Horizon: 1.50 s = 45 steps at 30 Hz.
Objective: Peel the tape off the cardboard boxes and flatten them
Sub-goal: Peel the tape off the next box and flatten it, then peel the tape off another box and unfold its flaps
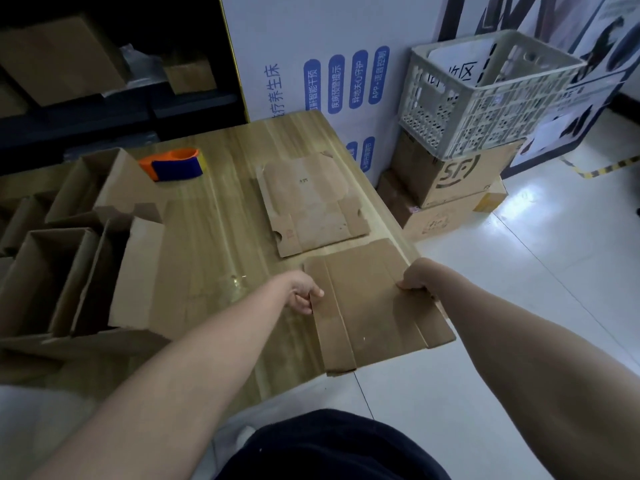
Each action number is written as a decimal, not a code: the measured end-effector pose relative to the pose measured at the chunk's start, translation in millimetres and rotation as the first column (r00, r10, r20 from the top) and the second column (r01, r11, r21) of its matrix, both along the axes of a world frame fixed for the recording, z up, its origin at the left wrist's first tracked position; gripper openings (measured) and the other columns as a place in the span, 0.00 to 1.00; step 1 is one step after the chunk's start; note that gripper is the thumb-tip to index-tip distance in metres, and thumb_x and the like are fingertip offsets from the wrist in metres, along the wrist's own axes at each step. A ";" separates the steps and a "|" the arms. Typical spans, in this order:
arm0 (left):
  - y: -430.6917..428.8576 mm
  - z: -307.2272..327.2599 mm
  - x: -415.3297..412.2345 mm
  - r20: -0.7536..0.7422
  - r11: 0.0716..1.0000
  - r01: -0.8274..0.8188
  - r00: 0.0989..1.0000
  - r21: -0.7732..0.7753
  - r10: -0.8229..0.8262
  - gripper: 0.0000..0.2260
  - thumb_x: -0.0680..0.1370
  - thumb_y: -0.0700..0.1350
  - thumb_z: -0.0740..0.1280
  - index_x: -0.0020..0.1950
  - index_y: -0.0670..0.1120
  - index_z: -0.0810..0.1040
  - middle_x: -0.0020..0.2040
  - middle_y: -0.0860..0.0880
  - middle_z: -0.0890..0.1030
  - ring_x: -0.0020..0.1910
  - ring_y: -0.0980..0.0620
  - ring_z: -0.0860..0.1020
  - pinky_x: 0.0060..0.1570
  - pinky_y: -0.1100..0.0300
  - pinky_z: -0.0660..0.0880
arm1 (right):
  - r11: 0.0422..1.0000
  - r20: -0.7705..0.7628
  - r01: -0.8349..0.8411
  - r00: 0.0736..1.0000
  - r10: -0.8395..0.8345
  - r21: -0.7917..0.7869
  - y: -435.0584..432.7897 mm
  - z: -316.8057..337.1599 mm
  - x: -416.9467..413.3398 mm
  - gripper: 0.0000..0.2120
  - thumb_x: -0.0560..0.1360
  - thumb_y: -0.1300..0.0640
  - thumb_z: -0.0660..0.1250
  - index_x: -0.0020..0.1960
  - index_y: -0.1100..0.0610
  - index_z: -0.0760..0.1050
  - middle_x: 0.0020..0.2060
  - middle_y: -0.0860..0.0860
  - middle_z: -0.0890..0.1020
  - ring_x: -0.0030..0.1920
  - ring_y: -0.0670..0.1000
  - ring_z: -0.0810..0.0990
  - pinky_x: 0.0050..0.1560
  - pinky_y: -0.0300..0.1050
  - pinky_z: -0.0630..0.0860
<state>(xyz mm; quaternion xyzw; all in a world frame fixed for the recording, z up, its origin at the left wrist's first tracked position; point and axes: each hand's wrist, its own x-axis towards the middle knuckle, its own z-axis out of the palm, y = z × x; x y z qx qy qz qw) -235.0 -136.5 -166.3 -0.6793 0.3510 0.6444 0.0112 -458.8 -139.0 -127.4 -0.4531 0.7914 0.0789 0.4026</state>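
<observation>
At the far left of the pale wooden tabletop (214, 237) stand open brown cardboard boxes (52, 278), flaps up. At least two are plain to see; whether a third stands between them I cannot tell. Just behind them sits one orange and blue tape dispenser (176, 164).

Two flattened pieces lie further right. The flattened brown cardboard box with notched flaps (311, 202) rests flat on the far right part of the tabletop, touched by neither hand. Nearer the person is the flattened plain brown cardboard box (374, 313), close to the first but apart from it. It lies over the near right corner of the tabletop, its near and right edges overhanging the white tiled floor (554, 271).

The left hand (306, 294) grips this nearer piece at its left edge, thumb on top and fingers (303, 306) curled under. The right hand (414, 280) grasps the right edge, its fingers (410, 285) clenched tight on the cardboard.

Beyond the tabletop's right side, on the floor, one white perforated plastic crate (485, 91) sits on top of a brown cardboard box printed with dark letters (460, 174), which rests on another, flatter brown carton (440, 220).
</observation>
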 end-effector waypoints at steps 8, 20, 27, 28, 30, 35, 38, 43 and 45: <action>-16.1 -13.4 14.6 -0.121 0.864 -0.424 0.905 -0.273 0.407 0.22 0.78 0.32 0.64 0.71 0.38 0.65 0.72 0.39 0.66 0.70 0.42 0.66 0.67 0.50 0.66 | 0.965 -0.140 -0.155 0.982 0.127 -0.209 -37.9 -23.0 23.0 0.16 0.79 0.58 0.61 0.64 0.66 0.68 0.58 0.60 0.76 0.58 0.58 0.77 0.52 0.46 0.73; -19.3 -37.7 6.7 0.393 0.825 0.431 0.875 -0.366 -0.282 0.29 0.79 0.37 0.62 0.77 0.42 0.54 0.79 0.49 0.45 0.77 0.46 0.48 0.73 0.56 0.53 | 0.814 -0.220 -0.545 0.835 0.504 -0.203 -47.5 -67.2 39.8 0.23 0.75 0.59 0.62 0.70 0.58 0.66 0.70 0.54 0.66 0.71 0.58 0.60 0.70 0.53 0.62; -31.9 -38.5 19.6 0.568 0.661 0.716 0.648 -0.225 -0.508 0.26 0.78 0.34 0.54 0.76 0.48 0.60 0.78 0.51 0.52 0.77 0.47 0.52 0.75 0.45 0.46 | 0.796 -0.225 -0.587 0.803 0.551 -0.146 -52.5 -78.4 43.9 0.23 0.74 0.59 0.65 0.69 0.59 0.69 0.69 0.53 0.66 0.69 0.57 0.66 0.65 0.50 0.69; -31.6 -37.9 20.2 0.571 0.649 0.729 0.635 -0.219 -0.521 0.26 0.79 0.34 0.54 0.76 0.48 0.60 0.78 0.52 0.52 0.77 0.48 0.53 0.75 0.45 0.46 | 0.800 -0.227 -0.583 0.806 0.547 -0.142 -52.2 -77.5 44.6 0.23 0.74 0.59 0.66 0.69 0.59 0.69 0.68 0.53 0.66 0.68 0.57 0.68 0.64 0.50 0.70; -30.2 -37.3 22.4 0.561 0.638 0.741 0.625 -0.208 -0.543 0.25 0.79 0.35 0.54 0.77 0.48 0.59 0.78 0.53 0.52 0.77 0.50 0.53 0.75 0.45 0.46 | 0.809 -0.234 -0.570 0.814 0.532 -0.142 -51.3 -76.4 46.1 0.20 0.75 0.60 0.65 0.67 0.59 0.71 0.66 0.53 0.69 0.64 0.57 0.72 0.61 0.50 0.73; -27.7 -19.8 35.4 0.433 0.721 0.571 0.807 -0.393 -0.403 0.22 0.80 0.36 0.57 0.75 0.46 0.64 0.76 0.47 0.61 0.75 0.47 0.60 0.73 0.56 0.57 | 0.828 -0.242 -0.508 0.856 0.456 -0.236 -53.6 -62.2 49.5 0.18 0.76 0.66 0.59 0.64 0.58 0.72 0.59 0.58 0.76 0.57 0.59 0.77 0.56 0.53 0.77; -28.0 8.7 47.2 0.409 0.723 0.477 0.866 -0.499 -0.289 0.20 0.81 0.37 0.58 0.73 0.44 0.66 0.74 0.45 0.66 0.72 0.46 0.65 0.68 0.58 0.62 | 0.803 -0.264 -0.504 0.861 0.436 -0.317 -54.6 -33.9 64.4 0.21 0.78 0.64 0.58 0.70 0.56 0.68 0.60 0.58 0.76 0.57 0.59 0.77 0.56 0.52 0.77; -31.1 65.7 81.5 0.394 0.636 0.367 0.913 -0.679 -0.107 0.16 0.80 0.38 0.59 0.67 0.43 0.73 0.66 0.45 0.75 0.64 0.47 0.74 0.61 0.56 0.71 | 0.717 -0.217 -0.539 0.840 0.498 -0.443 -60.8 17.0 128.1 0.21 0.79 0.59 0.60 0.72 0.53 0.67 0.64 0.57 0.76 0.60 0.57 0.77 0.58 0.50 0.77; -25.6 89.3 102.7 0.390 0.595 0.325 0.921 -0.735 -0.020 0.14 0.80 0.39 0.59 0.65 0.44 0.74 0.63 0.46 0.77 0.60 0.48 0.76 0.57 0.57 0.73 | 0.656 -0.194 -0.564 0.812 0.550 -0.501 -59.3 35.2 166.0 0.20 0.79 0.57 0.62 0.70 0.53 0.68 0.63 0.56 0.77 0.60 0.57 0.77 0.58 0.51 0.76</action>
